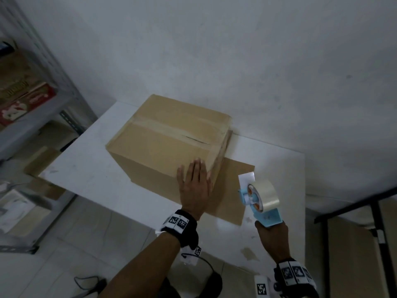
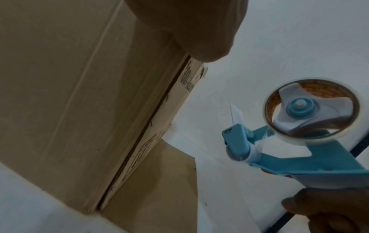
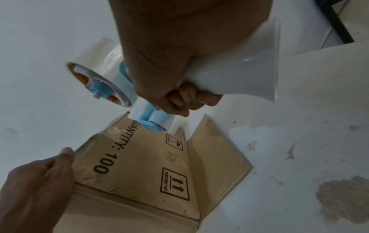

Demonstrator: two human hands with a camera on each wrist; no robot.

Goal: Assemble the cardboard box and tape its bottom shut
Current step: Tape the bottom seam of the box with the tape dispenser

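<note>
A brown cardboard box (image 1: 167, 136) stands on the white table (image 1: 90, 168), its upturned face crossed by a strip of clear tape. My left hand (image 1: 194, 186) lies flat with straight fingers against the box's near right corner; the right wrist view shows the same left hand (image 3: 40, 181) at the box's (image 3: 139, 165) printed side. My right hand (image 1: 271, 235) grips the handle of a light blue tape dispenser (image 1: 261, 201) with a clear roll, held in the air to the right of the box. A loose flap (image 1: 232, 190) lies flat on the table under it. The left wrist view shows the dispenser (image 2: 299, 141) beside the box (image 2: 79, 94).
A white wall (image 1: 236, 50) rises right behind the table. A grey metal shelf (image 1: 32, 108) with cartons stands at the left. A dark frame (image 1: 354, 209) and cardboard sheets sit at the lower right. A black cable (image 1: 90, 280) lies on the tiled floor.
</note>
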